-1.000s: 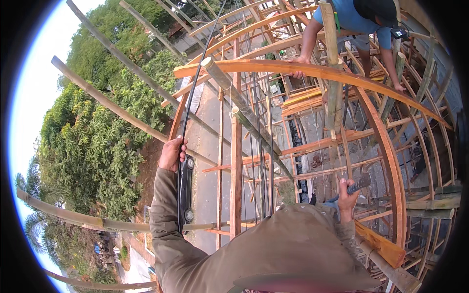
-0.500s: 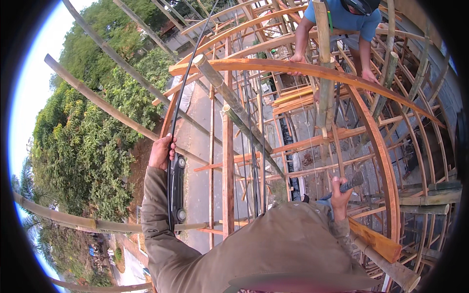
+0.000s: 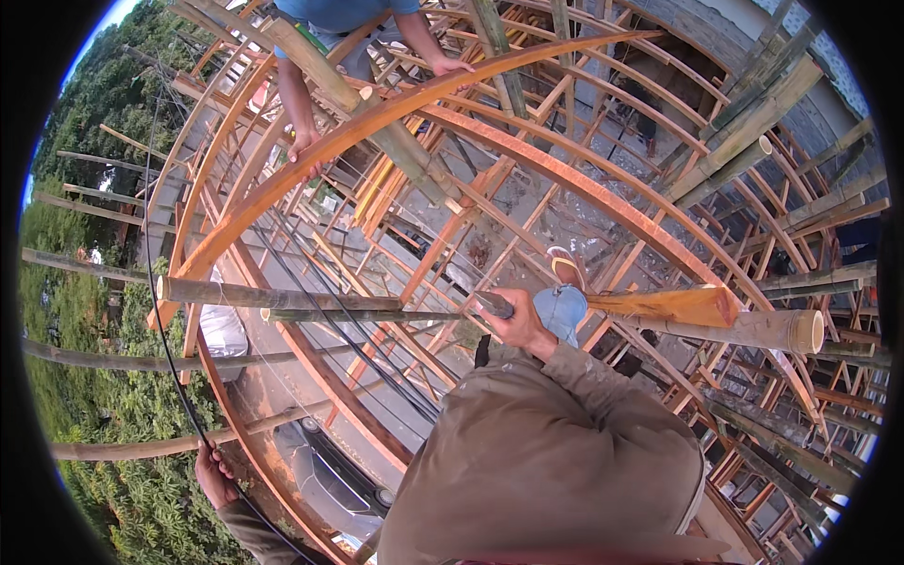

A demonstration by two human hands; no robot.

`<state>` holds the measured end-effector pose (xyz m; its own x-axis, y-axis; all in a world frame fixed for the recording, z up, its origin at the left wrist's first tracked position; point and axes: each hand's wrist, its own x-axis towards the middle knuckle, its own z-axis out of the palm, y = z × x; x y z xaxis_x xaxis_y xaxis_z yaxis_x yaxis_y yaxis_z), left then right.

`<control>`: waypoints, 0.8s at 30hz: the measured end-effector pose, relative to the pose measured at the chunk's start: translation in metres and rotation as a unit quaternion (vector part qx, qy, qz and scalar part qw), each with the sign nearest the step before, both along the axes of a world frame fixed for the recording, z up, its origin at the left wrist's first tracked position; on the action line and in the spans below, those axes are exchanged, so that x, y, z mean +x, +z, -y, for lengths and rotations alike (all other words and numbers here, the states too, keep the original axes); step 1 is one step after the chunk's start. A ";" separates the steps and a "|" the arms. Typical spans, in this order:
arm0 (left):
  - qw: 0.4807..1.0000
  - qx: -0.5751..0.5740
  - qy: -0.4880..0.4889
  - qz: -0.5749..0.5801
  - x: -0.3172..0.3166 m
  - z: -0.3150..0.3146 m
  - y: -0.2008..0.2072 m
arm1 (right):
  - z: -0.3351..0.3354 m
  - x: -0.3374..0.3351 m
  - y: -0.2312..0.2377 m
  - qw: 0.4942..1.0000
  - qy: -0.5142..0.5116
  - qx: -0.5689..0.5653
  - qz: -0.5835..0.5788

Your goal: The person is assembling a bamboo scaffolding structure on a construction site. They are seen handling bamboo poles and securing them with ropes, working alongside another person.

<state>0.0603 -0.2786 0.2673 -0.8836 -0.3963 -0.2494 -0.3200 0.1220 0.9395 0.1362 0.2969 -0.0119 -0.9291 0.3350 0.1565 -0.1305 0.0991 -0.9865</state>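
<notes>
My left hand (image 3: pixel 215 474), at the lower left, is closed round a thin black cable (image 3: pixel 169 353) that runs up past the bamboo poles. Near the middle, my right hand (image 3: pixel 525 325) grips a tool by its dark handle (image 3: pixel 493 304); the tool's head is hidden, so its kind is unclear. Beyond my hands a long curved wooden beam (image 3: pixel 400 105) arches across the frame. A co-worker in a blue shirt (image 3: pixel 331 11) has one hand (image 3: pixel 303 153) under that beam and the other hand (image 3: pixel 450 70) on it further right.
Bamboo poles (image 3: pixel 282 295) jut out at the left, with a thick bamboo pole (image 3: pixel 753 331) and a cut timber end (image 3: pixel 687 306) at the right. My sandalled foot (image 3: pixel 567 268) shows amid the open wooden framework. Far below are a parked car (image 3: pixel 330 480) and trees (image 3: pixel 66 377).
My view has swung right, so the beam and co-worker appear further left. My left hand, still on the cable, now sits lower left; my right hand with the tool appears nearer the middle.
</notes>
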 end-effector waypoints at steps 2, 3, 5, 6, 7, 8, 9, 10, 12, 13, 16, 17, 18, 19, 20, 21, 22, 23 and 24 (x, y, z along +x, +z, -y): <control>1.000 0.000 0.005 0.002 0.000 0.004 0.002 | 0.000 0.001 -0.006 1.000 0.007 -0.012 0.004; 1.000 -0.002 0.014 0.006 0.000 0.004 0.003 | 0.000 0.002 -0.009 1.000 0.008 -0.015 0.009; 1.000 0.005 0.006 0.000 0.000 0.003 0.008 | 0.000 0.003 -0.013 1.000 0.006 -0.009 0.011; 1.000 0.003 0.007 0.001 0.000 0.002 0.010 | 0.000 0.004 -0.014 1.000 0.005 -0.007 0.013; 1.000 0.007 0.009 0.001 0.000 0.000 0.014 | -0.001 0.005 -0.014 1.000 0.003 -0.009 0.009; 1.000 0.025 0.012 0.002 0.000 -0.002 0.017 | -0.001 0.005 -0.014 1.000 0.003 -0.010 0.004; 1.000 0.008 0.019 0.002 -0.001 -0.004 0.021 | -0.001 0.005 -0.013 1.000 0.005 -0.007 0.006; 1.000 -0.011 0.011 0.014 -0.002 -0.007 0.022 | -0.001 0.005 -0.012 1.000 -0.014 0.000 0.004; 0.999 -0.028 0.022 0.018 -0.002 -0.010 0.031 | 0.001 0.006 -0.009 1.000 -0.020 0.017 0.013; 0.997 -0.048 0.058 0.008 -0.002 -0.012 0.031 | 0.003 0.007 -0.008 1.000 -0.022 0.002 0.015; 0.999 -0.036 0.022 0.021 0.003 -0.020 0.045 | 0.013 0.008 -0.006 0.997 -0.040 -0.069 0.012; 0.999 -0.044 0.021 0.005 0.005 -0.025 0.050 | 0.013 0.007 -0.008 0.997 -0.012 -0.075 0.018; 0.997 -0.068 0.030 0.002 0.005 -0.030 0.058 | 0.014 0.008 -0.010 0.998 -0.010 -0.067 0.013; 0.997 -0.076 0.034 0.003 0.007 -0.036 0.066 | 0.016 0.007 -0.015 0.998 -0.017 -0.058 0.018; 0.998 -0.065 0.021 -0.003 0.006 -0.043 0.073 | 0.019 0.007 -0.019 0.996 -0.043 -0.071 0.008; 0.995 -0.094 0.028 0.004 0.005 -0.049 0.081 | 0.021 0.006 -0.023 0.995 -0.059 -0.083 -0.005; 0.994 -0.111 0.016 0.002 0.005 -0.055 0.086 | 0.020 0.005 -0.029 0.995 -0.058 -0.078 -0.010; 0.993 -0.118 0.029 0.013 0.006 -0.060 0.090 | 0.018 0.006 -0.032 0.996 -0.041 -0.071 -0.018; 0.993 -0.115 0.005 0.009 0.006 -0.063 0.095 | 0.017 0.006 -0.035 0.997 -0.033 -0.070 -0.026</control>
<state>0.0661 -0.2152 0.3623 -0.8750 -0.4542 -0.1674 -0.3398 0.3299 0.8807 0.1426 0.2802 -0.0471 -0.8961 0.4175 0.1504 -0.1789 -0.0297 -0.9834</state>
